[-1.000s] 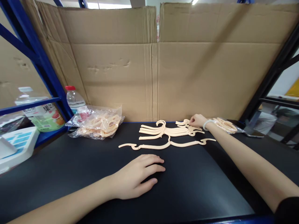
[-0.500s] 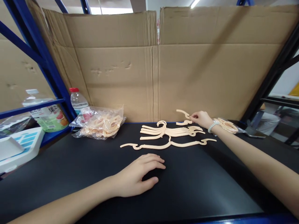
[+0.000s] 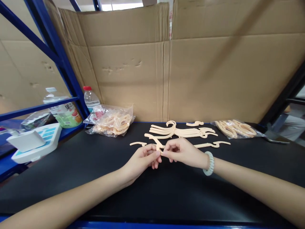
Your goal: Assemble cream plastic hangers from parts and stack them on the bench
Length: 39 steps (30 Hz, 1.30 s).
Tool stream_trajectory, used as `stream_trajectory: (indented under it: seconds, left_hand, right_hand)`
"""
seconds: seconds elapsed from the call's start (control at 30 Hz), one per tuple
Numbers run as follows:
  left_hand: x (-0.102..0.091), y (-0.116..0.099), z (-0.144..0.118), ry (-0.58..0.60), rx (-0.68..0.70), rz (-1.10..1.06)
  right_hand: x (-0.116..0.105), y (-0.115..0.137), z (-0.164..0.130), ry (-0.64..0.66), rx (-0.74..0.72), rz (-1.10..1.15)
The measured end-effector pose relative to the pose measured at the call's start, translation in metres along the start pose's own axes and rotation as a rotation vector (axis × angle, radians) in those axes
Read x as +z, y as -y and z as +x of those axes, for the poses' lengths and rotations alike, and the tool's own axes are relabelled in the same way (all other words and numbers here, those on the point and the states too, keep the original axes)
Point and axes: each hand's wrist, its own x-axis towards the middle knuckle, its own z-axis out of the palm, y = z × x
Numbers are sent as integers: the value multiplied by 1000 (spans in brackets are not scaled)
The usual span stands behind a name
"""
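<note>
While my left hand [image 3: 143, 158] and right hand [image 3: 182, 152] met above the tabletop's [image 3: 71, 171] middle, both pinched one small curved hook piece [image 3: 154, 140]. A single hanger [image 3: 209, 145] lay just behind them, with the hanger stack [image 3: 181, 131] nearer the back edge.

flat cream plastic hanger pieces [image 3: 181, 132] on matte black desk [image 3: 190, 190] | plain brown corrugated cardboard wall [image 3: 202, 73] behind | blue metal rack frame [image 3: 59, 60] | red-capped clear bottle [image 3: 91, 99] | pale white beaded bracelet [image 3: 209, 163] | white-and-light-blue tray [image 3: 35, 143]
</note>
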Motion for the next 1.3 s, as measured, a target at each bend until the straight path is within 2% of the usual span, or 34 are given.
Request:
stream_trajectory:
  seconds: [0.1, 0.17, 0.27, 0.33, 0.4, 0.5, 0.6, 0.7, 0.83, 0.97, 1.07, 1.17, 1.3]
  left_hand:
    - [-1, 2, 0, -41, 2, -37]
    - [-2, 3, 1, -76, -4, -64]
    - [-3, 2, 1, -87, -20, -124]
    - [-4, 1, 2, -83, -17, -160]
    - [-4, 1, 2, -82, -13, -173]
    - [-5, 1, 2, -81, -20, -149]
    - [-6, 2, 2, -93, -31, -130]
    - [-8, 4, 3, -87, -24, -173]
    - [-12, 5, 7, -102, 5, -222]
    - [-16, 3, 7, -141, 12, -221]
    - [-16, 0, 5, -151, 19, -219]
    - [-15, -2, 3, -153, 67, -195]
    - [-13, -4, 2, -152, 101, -141]
  right_hand:
    - [-9, -6, 5, 3, 10, 28]
    - [-24, -12, 6, -71, -30, -89]
    - [-52, -27, 5, -216, -130, -567]
    - [-71, -40, 2, -261, -161, -899]
    - [-85, -54, -1, -269, -144, -1005]
    - [-94, -71, -4, -251, -122, -1012]
    - [-92, -79, -3, -241, -123, -1019]
    - [-91, -76, 1, -254, -136, -1019]
    - [-97, -58, 0, -328, -157, -981]
    - [-100, -34, -19, -425, -215, -815]
    - [-93, -23, -41, -469, -260, -785]
    - [-82, -25, -61, -504, -290, -816]
    - [-74, -41, -75, -496, -324, -812]
